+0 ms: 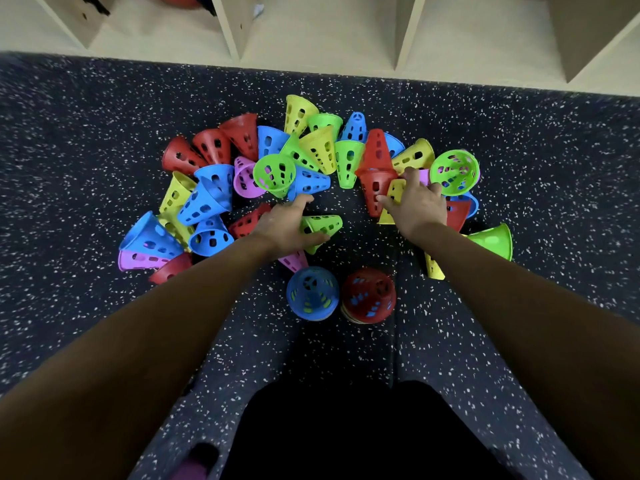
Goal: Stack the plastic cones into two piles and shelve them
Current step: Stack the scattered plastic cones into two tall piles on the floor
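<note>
- The left hand (287,226) grasps a green perforated plastic cone (323,225) that lies on its side on the dark speckled floor (86,140). The thumb is under the cone and the fingers reach over it.
- The right hand (417,206) is spread over a yellow perforated plastic cone (394,194), with its thumb against a red perforated plastic cone (374,188). I cannot tell whether this hand is closed on either one.
- Two upright piles stand side by side on the floor, nearer the person than the hands. A blue cone tops the left pile (312,294) and a red cone tops the right pile (369,294). Other colours show through their holes.
- The loose cones (207,199), in red, blue, green, yellow and purple, lie tumbled in an arc beyond and beside both hands. Most are on their sides, and some overlap.
- A cream wooden shelf unit (232,32) with open compartments stands on the floor beyond the cones, well apart from both piles.
</note>
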